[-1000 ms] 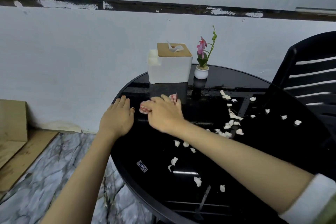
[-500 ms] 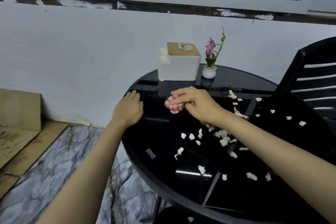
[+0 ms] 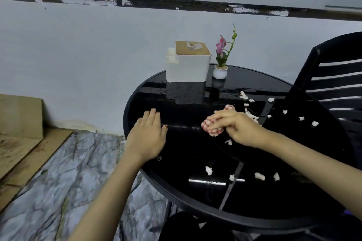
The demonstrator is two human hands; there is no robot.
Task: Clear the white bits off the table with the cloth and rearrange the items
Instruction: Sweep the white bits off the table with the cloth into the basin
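Observation:
A round black glass table (image 3: 148,180) fills the middle of the view. My right hand (image 3: 238,128) presses a bunched red-and-white checked cloth (image 3: 210,127) onto its middle. My left hand (image 3: 147,136) lies flat with fingers spread on the table's left edge, holding nothing. Several white bits (image 3: 259,176) lie near the front edge, and more white bits (image 3: 250,100) are scattered to the right of the cloth. At the back stand a white tissue box with a brown lid (image 3: 189,64) and a small pink flower in a white pot (image 3: 221,68).
A black slatted chair (image 3: 337,76) stands close against the table's right side. A pale wall runs right behind the table. Grey marbled floor (image 3: 58,191) and a piece of cardboard (image 3: 19,117) lie to the left.
My right hand has slid the cloth rightward and slightly toward me across the glass. The loose cluster of bits near the middle has thinned. My left hand stays planted on the left edge.

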